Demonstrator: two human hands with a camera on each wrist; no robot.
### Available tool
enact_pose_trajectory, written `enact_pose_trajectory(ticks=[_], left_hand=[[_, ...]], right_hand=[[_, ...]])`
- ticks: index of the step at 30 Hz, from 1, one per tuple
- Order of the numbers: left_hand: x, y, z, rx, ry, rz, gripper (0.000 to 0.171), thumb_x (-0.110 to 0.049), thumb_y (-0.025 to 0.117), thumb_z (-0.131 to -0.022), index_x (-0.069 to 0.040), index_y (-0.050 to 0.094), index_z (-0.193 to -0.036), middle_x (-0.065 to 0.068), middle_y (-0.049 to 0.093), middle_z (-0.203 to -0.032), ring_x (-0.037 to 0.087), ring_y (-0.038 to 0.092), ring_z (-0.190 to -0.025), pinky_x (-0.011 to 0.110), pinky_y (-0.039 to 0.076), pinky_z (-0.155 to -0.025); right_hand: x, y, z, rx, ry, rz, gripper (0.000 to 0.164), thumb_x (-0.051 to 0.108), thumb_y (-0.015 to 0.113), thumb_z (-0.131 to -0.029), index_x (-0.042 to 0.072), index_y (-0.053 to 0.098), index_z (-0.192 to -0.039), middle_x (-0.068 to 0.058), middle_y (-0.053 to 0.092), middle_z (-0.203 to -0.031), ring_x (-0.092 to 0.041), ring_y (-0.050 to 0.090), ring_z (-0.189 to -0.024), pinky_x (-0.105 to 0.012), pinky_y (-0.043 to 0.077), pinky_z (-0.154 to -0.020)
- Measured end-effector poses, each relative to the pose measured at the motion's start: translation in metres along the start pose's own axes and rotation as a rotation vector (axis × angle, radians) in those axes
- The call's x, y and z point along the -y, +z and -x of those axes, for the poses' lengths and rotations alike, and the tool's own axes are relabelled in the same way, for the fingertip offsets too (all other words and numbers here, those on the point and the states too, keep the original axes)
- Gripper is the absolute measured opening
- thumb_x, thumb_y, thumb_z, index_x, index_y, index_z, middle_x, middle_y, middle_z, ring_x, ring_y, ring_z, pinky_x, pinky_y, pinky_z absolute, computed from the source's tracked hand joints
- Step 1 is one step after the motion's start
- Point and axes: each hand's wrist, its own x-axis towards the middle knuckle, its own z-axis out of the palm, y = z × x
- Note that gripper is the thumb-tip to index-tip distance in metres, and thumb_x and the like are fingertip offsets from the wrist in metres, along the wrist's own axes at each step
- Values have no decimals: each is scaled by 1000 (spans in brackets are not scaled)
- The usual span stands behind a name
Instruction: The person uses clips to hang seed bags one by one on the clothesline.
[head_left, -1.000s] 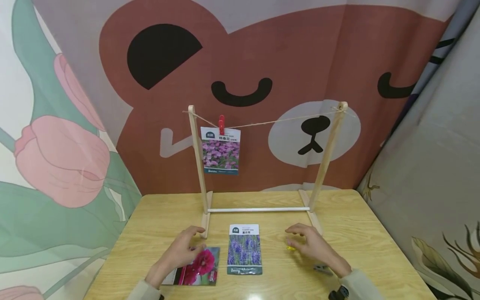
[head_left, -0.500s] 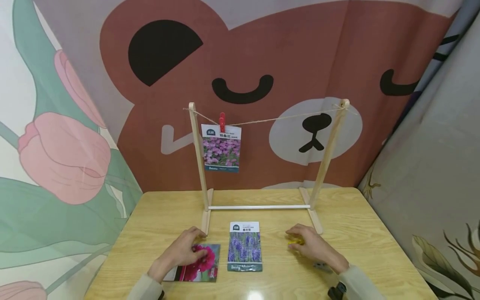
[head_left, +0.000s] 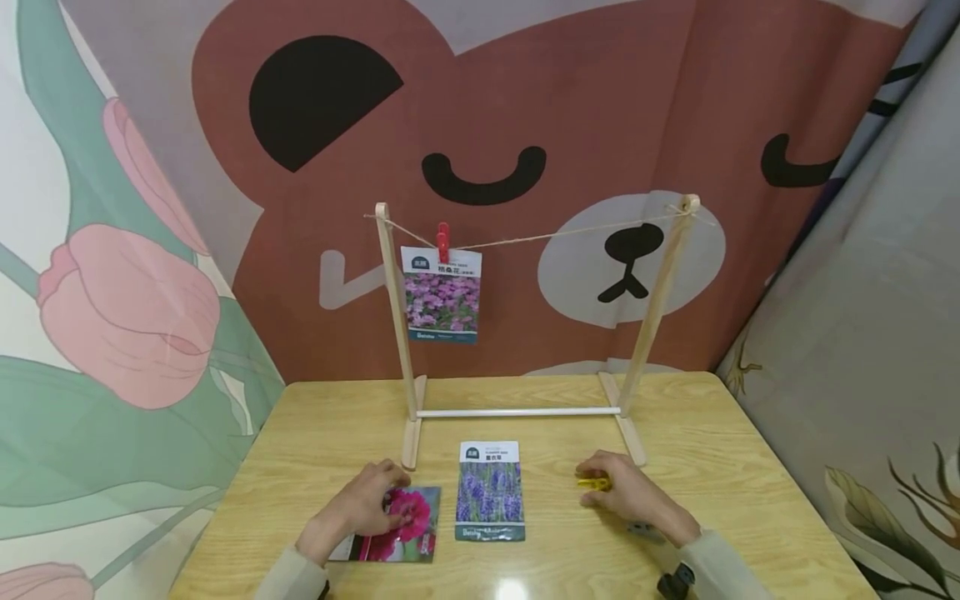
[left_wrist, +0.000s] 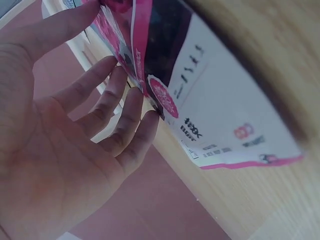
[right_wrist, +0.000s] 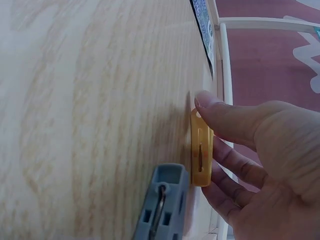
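At the front left of the table, my left hand [head_left: 365,502] holds a seed packet with a magenta flower [head_left: 420,533] by its edges, curled fingers on the far one. In the left wrist view, the packet's white end [left_wrist: 220,120] bows a little. To the right, the thumb and fingers of my right hand [head_left: 630,489] pinch a yellow clothespin [right_wrist: 201,150] low over the table. A grey clothespin [right_wrist: 162,205] lies close by, partly hidden under that wrist in the head view. Between the hands lies a purple-flower seed packet [head_left: 490,492].
Behind the hands stands a wooden frame [head_left: 651,308] with a sagging string [head_left: 540,239] across its top. A red clothespin [head_left: 443,242] hangs a pink-flower seed packet [head_left: 442,304] near the left post. A white rod [head_left: 517,413] joins the feet.
The left thumb and fingers have come down and closed onto the magenta-flower packet. The right hand has taken the yellow clothespin between thumb and fingers, and more of it shows now.
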Motion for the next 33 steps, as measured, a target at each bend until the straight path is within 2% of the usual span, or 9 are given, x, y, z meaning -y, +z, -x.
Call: enact_pose_trajectory(ticks=[6,12,20,25,33], left_hand=[[0,0,0,3,-2,-17,44,-20,92,-83,-13,72,-121,-5,60,-111,20,54,-105,46,54,-90],[0,-4,-3,37,-15,36,49,-18,94,-80,-14,70,-123,-3,61,-114,21,53,-108,50,53,-93],[-1,-8,-5,62,-38,48,54,-19,95,-79,-15,70,-127,-3,59,-113,21,52,-109,50,53,-93],[0,-9,-5,58,-34,50,51,-20,96,-78,-14,70,-121,-3,58,-110,20,53,-106,50,54,-93],[3,-13,-7,110,-60,166,46,-11,92,-82,-15,66,-120,3,67,-118,21,61,-108,55,56,-98]], right_hand=[[-2,1,1,6,-13,-2,39,18,89,-88,-1,76,-120,-8,74,-108,-28,71,-97,-40,62,-83],[-3,1,3,19,10,14,38,16,88,-88,0,77,-120,-6,73,-107,-26,70,-95,-37,61,-82],[-2,-1,3,21,36,-7,35,19,84,-93,-1,77,-121,-4,70,-105,-15,65,-91,-29,56,-77],[1,-3,0,-7,30,-3,31,19,81,-96,0,75,-120,-3,71,-103,-7,59,-87,-27,52,-73],[5,-5,-4,-56,-6,4,33,15,76,-99,-7,72,-124,-5,71,-100,-1,55,-82,-24,50,-69]])
